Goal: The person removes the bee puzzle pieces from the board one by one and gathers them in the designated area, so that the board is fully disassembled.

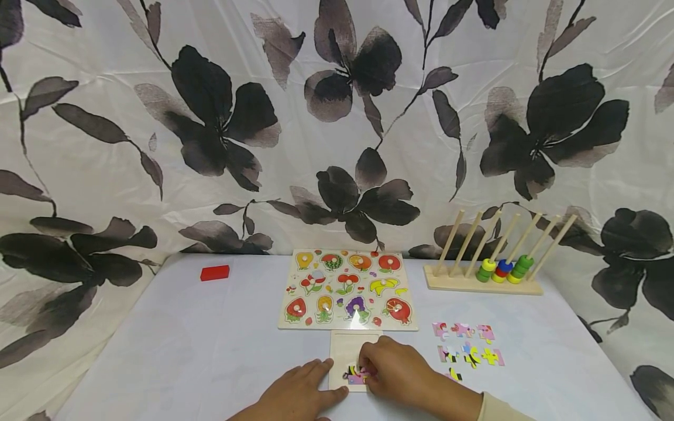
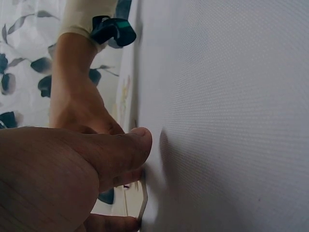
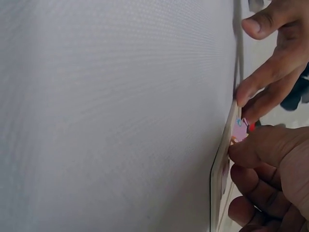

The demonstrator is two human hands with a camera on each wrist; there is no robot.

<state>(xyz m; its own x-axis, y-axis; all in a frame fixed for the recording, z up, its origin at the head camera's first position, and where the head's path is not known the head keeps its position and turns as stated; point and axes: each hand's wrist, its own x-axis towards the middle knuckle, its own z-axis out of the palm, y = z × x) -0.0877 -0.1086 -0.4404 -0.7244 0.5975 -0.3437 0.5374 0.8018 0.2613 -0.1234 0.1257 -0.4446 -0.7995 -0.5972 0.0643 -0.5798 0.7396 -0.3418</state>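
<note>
A small wooden puzzle tray (image 1: 344, 345) lies at the table's front middle. In its lower part sit jigsaw pieces (image 1: 356, 379) in pink, yellow and black. My right hand (image 1: 397, 371) bends over the tray's right side, thumb and fingers curled at a pink puzzle piece (image 3: 240, 131); its fingers hide part of that piece. Along the tray's left edge rests my left hand (image 1: 302, 389), fingers extended and touching the rim. In the left wrist view, the left thumb (image 2: 125, 147) is stretched out over the white cloth.
Behind the tray lies a fruit peg puzzle board (image 1: 347, 328). Several loose jigsaw pieces (image 1: 472, 354) are spread at right. A wooden peg stand (image 1: 484, 285) with coloured rings stands back right, and a red block (image 1: 215, 273) sits back left. Floral cloth (image 1: 337, 134) hangs behind.
</note>
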